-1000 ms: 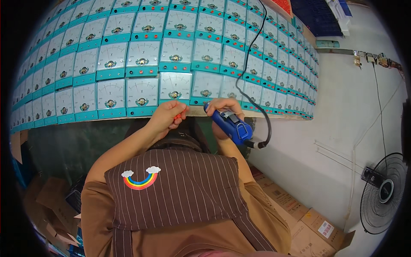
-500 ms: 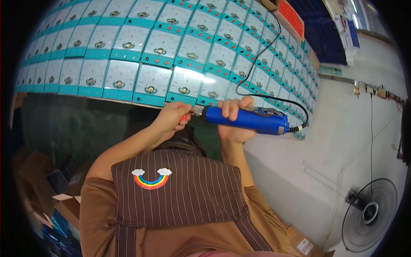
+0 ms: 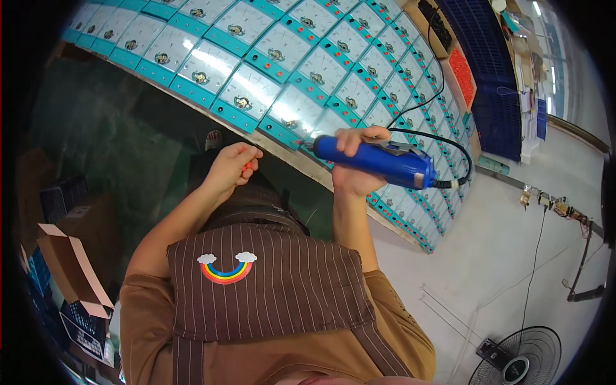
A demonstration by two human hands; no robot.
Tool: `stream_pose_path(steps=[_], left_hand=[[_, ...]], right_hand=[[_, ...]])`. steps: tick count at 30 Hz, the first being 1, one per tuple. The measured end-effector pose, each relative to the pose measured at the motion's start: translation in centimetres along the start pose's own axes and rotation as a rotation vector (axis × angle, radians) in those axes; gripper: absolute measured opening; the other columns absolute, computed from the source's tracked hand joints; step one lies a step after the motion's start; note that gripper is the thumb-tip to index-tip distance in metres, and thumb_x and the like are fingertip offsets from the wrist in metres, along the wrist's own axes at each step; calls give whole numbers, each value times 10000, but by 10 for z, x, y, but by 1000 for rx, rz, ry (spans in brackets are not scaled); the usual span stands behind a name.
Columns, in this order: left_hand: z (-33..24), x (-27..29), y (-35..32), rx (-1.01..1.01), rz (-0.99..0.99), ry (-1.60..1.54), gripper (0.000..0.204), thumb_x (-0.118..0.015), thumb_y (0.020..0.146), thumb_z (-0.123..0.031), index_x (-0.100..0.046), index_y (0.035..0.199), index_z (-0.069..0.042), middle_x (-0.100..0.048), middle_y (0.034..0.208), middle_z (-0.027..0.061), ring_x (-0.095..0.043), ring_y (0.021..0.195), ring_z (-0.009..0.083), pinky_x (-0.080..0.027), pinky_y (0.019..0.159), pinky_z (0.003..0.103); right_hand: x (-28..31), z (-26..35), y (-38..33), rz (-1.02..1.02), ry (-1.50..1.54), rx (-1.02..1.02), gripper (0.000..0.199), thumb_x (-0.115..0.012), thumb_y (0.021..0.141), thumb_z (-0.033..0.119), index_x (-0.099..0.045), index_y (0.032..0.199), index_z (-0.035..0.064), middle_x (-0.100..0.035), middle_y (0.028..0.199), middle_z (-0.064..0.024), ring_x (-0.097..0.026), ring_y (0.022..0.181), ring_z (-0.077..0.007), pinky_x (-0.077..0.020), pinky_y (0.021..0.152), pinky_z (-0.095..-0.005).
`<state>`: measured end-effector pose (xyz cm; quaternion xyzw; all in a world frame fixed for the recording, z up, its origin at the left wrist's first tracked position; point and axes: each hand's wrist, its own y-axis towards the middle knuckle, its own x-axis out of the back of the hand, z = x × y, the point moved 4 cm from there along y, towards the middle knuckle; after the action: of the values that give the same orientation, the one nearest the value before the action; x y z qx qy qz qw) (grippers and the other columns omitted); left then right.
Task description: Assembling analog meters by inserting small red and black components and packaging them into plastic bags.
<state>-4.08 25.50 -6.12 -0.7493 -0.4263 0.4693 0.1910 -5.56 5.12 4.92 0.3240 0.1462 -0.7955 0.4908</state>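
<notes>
My right hand (image 3: 359, 172) is wrapped round a blue electric screwdriver (image 3: 385, 163), held roughly level with its tip pointing left. That tip is over the lower teal edge of a meter (image 3: 292, 115) in the nearest row; whether it touches cannot be made out. Closed fingers on my left hand (image 3: 230, 172) hold small red plastic pieces (image 3: 247, 166), partly hidden, just off the table's near edge. Many white-faced meters with teal bases stand in tight rows, several with red and black terminals showing.
A black cord (image 3: 459, 183) runs from the screwdriver's back end over the meters. At the far right sits a box of red pieces (image 3: 461, 74), beside a dark blue crate (image 3: 481, 83). An open cardboard box (image 3: 70, 266) is at lower left, a fan (image 3: 513, 366) at lower right.
The view has turned, so the meter rows now slant down to the right. My left hand has come away from the screwdriver's tip, moving left with the red pieces; my right hand keeps the tool.
</notes>
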Motion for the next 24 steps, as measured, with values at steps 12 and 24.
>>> stream_pose_path(steps=[12, 24], left_hand=[[15, 2, -17, 8, 90, -130, 167, -490, 920, -171, -548, 928, -14, -512, 695, 24, -404, 498, 30, -261, 380, 155], [12, -13, -2, 21, 84, -213, 162, -514, 916, -194, -526, 880, -36, -489, 659, 8, -370, 450, 37, -250, 360, 161]], right_hand=[[5, -27, -8, 180, -225, 71, 558, -428, 819, 592, -478, 825, 36, -526, 603, -91, -513, 560, -196, -395, 587, -314], [11, -12, 2, 48, -100, 82, 480, -386, 841, 529, -488, 838, 60, -520, 593, -87, -498, 565, -204, -413, 627, -345]])
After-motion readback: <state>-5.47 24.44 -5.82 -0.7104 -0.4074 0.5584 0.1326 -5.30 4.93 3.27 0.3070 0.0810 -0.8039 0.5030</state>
